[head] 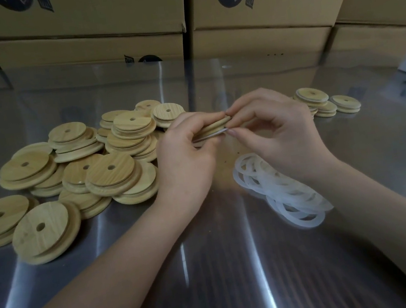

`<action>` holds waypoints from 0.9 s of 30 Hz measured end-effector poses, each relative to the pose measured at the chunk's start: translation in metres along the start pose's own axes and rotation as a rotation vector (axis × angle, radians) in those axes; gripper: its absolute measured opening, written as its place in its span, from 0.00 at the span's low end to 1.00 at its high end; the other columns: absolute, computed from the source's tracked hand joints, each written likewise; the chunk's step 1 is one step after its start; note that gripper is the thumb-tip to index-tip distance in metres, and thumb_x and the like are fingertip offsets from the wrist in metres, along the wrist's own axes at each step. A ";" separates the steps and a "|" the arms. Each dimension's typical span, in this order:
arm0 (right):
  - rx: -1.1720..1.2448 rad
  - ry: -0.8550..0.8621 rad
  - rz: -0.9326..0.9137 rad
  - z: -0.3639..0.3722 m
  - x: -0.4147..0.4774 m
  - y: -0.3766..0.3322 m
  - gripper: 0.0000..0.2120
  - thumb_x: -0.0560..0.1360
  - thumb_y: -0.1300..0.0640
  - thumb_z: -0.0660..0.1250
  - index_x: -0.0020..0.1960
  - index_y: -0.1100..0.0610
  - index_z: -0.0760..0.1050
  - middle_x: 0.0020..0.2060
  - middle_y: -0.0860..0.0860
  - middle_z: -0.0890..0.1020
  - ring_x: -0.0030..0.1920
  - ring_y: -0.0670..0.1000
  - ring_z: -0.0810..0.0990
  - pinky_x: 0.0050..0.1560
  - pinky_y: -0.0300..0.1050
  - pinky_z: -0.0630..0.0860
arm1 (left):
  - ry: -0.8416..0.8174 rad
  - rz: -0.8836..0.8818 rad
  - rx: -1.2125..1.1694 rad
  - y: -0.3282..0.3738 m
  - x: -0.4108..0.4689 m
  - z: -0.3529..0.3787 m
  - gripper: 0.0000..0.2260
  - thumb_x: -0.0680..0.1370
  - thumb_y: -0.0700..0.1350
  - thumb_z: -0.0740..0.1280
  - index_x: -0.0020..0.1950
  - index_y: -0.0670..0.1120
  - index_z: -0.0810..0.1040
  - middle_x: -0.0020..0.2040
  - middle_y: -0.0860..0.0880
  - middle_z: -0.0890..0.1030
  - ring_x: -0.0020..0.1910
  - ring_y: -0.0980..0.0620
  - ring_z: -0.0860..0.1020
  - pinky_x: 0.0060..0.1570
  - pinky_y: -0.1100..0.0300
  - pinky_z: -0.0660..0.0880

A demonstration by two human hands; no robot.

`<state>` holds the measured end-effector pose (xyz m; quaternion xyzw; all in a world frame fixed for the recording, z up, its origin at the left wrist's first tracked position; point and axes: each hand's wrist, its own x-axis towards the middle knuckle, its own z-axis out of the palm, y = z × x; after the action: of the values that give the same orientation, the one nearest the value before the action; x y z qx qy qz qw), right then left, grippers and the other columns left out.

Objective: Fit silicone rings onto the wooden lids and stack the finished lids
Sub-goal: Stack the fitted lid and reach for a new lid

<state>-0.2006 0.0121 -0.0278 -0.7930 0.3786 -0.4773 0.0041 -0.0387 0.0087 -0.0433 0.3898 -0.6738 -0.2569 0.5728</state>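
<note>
A round pale wooden lid [214, 124] is held edge-on above the steel worktop [212, 269] between left hand [186, 153] and right hand [280, 130], each grip pinched on its rim; a white silicone ring [211, 135] is seen along its underside, between them

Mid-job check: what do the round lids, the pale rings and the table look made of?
Lids: wood, likely; light, matte, grain lines visible. Rings: silicone or soft rubber by the look; milky, translucent, lying limp and overlapping. Table: metal, probably brushed stainless steel; streaky glare and faint reflections of the boxes.
</note>
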 end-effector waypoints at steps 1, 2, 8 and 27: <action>-0.007 0.002 -0.009 0.000 0.000 0.000 0.03 0.72 0.67 0.73 0.45 0.62 0.83 0.46 0.57 0.82 0.48 0.49 0.81 0.46 0.35 0.78 | 0.005 -0.002 -0.001 0.000 0.000 0.000 0.14 0.72 0.32 0.72 0.54 0.47 0.84 0.48 0.53 0.82 0.50 0.61 0.78 0.52 0.69 0.73; -0.011 0.003 -0.015 0.000 0.000 0.000 0.03 0.72 0.67 0.73 0.45 0.62 0.83 0.45 0.57 0.82 0.48 0.48 0.81 0.46 0.34 0.77 | 0.010 -0.005 -0.006 0.000 0.000 0.000 0.14 0.72 0.32 0.72 0.53 0.47 0.84 0.48 0.53 0.82 0.50 0.62 0.78 0.52 0.69 0.72; -0.022 -0.012 -0.019 -0.002 0.001 0.001 0.03 0.72 0.69 0.73 0.44 0.63 0.83 0.45 0.55 0.82 0.47 0.47 0.80 0.47 0.33 0.77 | 0.015 -0.004 -0.039 -0.001 0.000 0.001 0.15 0.72 0.31 0.72 0.53 0.47 0.84 0.48 0.53 0.82 0.49 0.63 0.78 0.52 0.71 0.71; 0.194 -0.023 0.275 0.000 0.003 0.000 0.05 0.72 0.62 0.74 0.46 0.55 0.81 0.44 0.52 0.83 0.45 0.50 0.82 0.48 0.45 0.79 | 0.032 0.020 0.026 0.002 -0.003 0.000 0.17 0.76 0.39 0.71 0.63 0.50 0.77 0.50 0.59 0.80 0.52 0.60 0.79 0.54 0.61 0.77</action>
<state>-0.1999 0.0108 -0.0255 -0.7349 0.4357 -0.4976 0.1501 -0.0389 0.0126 -0.0431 0.3946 -0.6716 -0.2360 0.5810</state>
